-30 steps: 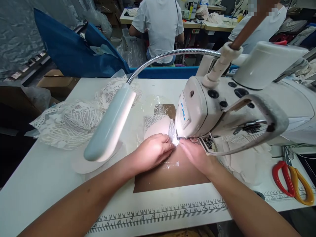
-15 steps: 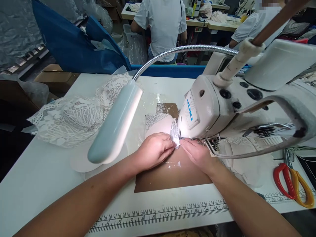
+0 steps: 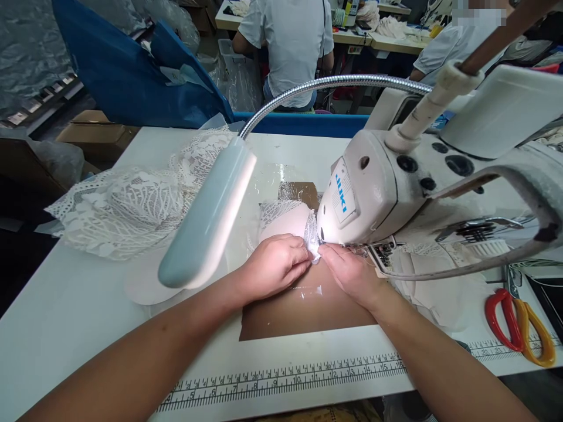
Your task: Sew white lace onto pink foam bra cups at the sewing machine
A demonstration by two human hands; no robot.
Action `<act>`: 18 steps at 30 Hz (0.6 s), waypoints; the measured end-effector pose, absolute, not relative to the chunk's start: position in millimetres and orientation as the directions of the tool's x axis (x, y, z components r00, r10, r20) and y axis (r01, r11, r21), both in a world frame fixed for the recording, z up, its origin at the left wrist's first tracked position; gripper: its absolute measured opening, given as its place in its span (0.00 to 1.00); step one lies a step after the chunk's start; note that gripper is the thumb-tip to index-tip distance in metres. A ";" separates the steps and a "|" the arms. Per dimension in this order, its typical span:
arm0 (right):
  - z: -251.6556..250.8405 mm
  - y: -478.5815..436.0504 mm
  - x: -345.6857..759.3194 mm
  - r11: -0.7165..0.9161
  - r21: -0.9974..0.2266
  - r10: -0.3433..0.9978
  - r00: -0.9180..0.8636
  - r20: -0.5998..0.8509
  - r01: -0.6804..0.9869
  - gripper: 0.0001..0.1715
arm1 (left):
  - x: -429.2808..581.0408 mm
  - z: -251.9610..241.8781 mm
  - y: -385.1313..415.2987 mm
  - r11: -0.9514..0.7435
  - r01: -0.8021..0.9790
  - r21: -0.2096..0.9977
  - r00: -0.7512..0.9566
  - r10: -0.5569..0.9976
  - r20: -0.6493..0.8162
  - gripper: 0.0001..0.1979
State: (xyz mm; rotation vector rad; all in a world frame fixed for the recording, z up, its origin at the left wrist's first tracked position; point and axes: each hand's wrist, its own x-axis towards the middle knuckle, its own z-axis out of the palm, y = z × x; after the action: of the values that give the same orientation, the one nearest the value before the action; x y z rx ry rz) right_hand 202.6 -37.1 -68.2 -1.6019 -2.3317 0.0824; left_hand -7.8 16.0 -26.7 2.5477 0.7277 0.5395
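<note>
A pale pink cup-shaped piece with white lace fabric (image 3: 311,234) along its edge lies under the head of the white sewing machine (image 3: 356,181). My left hand (image 3: 277,264) rests on its near side, fingers curled and pressed together on the lace. From the right, my right hand (image 3: 349,271) pinches the same lace edge close below the machine head. The fingertips of both hands nearly meet there. The needle and presser foot are hidden behind the machine head. Beneath the hands is a brown, shiny sheet (image 3: 303,310) on the table.
A lamp (image 3: 206,217) on a bendable metal neck hangs left of the machine. White lace pieces (image 3: 132,205) are heaped on the left. Pale fabric pieces (image 3: 440,287) and scissors (image 3: 519,328) lie right. A printed ruler (image 3: 281,384) runs along the front edge. Two people sit beyond.
The camera view has shifted slightly. Both hands stay at the lace edge, and the right fingers look a little more bent. The fabric has barely moved.
</note>
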 end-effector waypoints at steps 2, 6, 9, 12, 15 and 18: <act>-70.1 -37.3 201.6 0.358 -0.209 0.924 -0.314 0.217 0.910 0.18 | -8.0 -26.3 16.4 -0.763 0.398 0.509 0.789 0.568 0.234 0.13; -67.0 -37.0 200.5 0.287 -0.227 0.943 -0.234 0.236 0.930 0.16 | -8.5 -25.4 17.3 -0.750 0.397 0.529 0.791 0.572 0.218 0.13; -63.4 -36.2 203.5 0.288 -0.251 0.944 -0.230 0.236 0.924 0.16 | -9.1 -24.2 17.9 -0.739 0.393 0.547 0.793 0.573 0.204 0.13; -62.3 -35.5 207.2 0.310 -0.281 0.940 -0.248 0.235 0.908 0.17 | -9.9 -22.9 18.5 -0.721 0.383 0.578 0.796 0.574 0.189 0.13; -62.5 -35.6 209.4 0.342 -0.305 0.932 -0.280 0.230 0.889 0.16 | -9.8 -23.8 18.5 -0.720 0.379 0.582 0.798 0.572 0.189 0.15; -61.3 -36.1 209.6 0.347 -0.292 0.929 -0.285 0.236 0.891 0.14 | -8.0 -28.2 17.3 -0.755 0.389 0.528 0.793 0.566 0.226 0.14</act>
State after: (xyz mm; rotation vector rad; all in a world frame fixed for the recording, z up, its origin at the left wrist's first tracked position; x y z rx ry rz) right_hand 209.6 -36.1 -61.3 -1.6037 -2.2549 0.1455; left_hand -8.0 17.3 -28.2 2.5187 0.7142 0.5206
